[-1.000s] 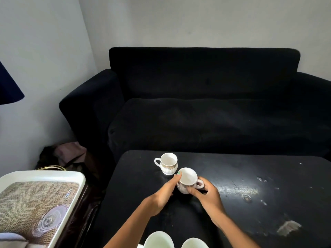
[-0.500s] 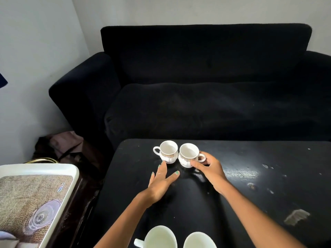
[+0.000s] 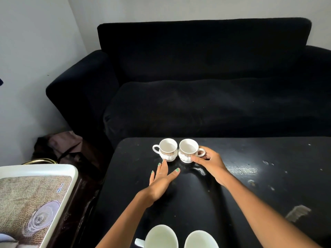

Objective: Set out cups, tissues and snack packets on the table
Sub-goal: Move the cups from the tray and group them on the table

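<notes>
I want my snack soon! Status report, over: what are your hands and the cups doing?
Left hand open, flat by left cup. Right hand gripping right cup at its handle. Both cups upright, side by side on table. Two more cups near edge; nothing blocking.

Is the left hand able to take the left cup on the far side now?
Probably yes. The left hand lies open just before the left cup, fingertips almost at its base, with only bare table between.
</notes>
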A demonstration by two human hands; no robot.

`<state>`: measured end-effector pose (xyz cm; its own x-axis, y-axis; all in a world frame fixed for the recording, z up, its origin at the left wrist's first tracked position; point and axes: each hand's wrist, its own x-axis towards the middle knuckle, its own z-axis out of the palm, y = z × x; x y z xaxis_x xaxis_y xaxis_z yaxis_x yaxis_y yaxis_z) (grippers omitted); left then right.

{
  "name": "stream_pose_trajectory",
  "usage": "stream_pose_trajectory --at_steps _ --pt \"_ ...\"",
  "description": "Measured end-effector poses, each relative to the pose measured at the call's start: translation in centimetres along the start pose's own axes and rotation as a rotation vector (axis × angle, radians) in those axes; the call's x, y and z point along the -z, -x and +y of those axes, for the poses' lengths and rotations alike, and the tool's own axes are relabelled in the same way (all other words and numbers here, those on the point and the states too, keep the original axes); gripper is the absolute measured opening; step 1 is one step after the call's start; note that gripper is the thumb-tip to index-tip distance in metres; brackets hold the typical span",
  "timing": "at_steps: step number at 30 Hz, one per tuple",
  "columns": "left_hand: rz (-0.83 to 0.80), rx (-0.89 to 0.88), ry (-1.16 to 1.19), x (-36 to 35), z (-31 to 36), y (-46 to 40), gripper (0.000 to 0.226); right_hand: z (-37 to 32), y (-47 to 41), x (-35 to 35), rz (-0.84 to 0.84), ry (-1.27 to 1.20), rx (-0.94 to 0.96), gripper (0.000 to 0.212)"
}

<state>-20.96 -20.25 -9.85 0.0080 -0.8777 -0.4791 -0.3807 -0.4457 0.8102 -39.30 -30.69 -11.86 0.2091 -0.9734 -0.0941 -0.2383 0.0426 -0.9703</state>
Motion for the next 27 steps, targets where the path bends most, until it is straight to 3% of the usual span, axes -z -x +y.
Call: stream_pose_trajectory --at_steps 6,11,14,17,21,25,27 --pt "0.016 0.033 0.095 0.9 -0.3 1.5 0.070 -0.2 1.8 0.2 0.130 -0.010 -0.105 0.072" --pt "0.130 -0.037 0.268 1.4 -1.6 4.2 0.051 0.1 5.7 0.4 0.234 -0.030 -0.138 0.041" --pt "0.224 -0.088 0.340 1.3 -2.8 6.3 0.028 0.3 8.5 0.6 0.161 0.012 -0.150 0.012" --pt "0.333 -0.109 0.364 1.0 -4.4 8.7 0.023 -0.5 11.7 0.7 0.067 0.091 -0.138 0.008" --pt "0.441 -0.080 0.394 -0.4 -6.7 11.2 0.027 -1.8 16.1 -0.9 0.100 0.266 0.030 0.015" --pt "0.557 -0.045 0.413 -2.4 -7.7 13.9 0.017 -2.9 20.0 -3.8 0.026 0.628 0.243 0.020" --pt "0.568 -0.034 0.440 -3.5 -7.8 15.4 0.023 -3.9 22.0 -4.9 0.067 0.797 0.394 0.027"
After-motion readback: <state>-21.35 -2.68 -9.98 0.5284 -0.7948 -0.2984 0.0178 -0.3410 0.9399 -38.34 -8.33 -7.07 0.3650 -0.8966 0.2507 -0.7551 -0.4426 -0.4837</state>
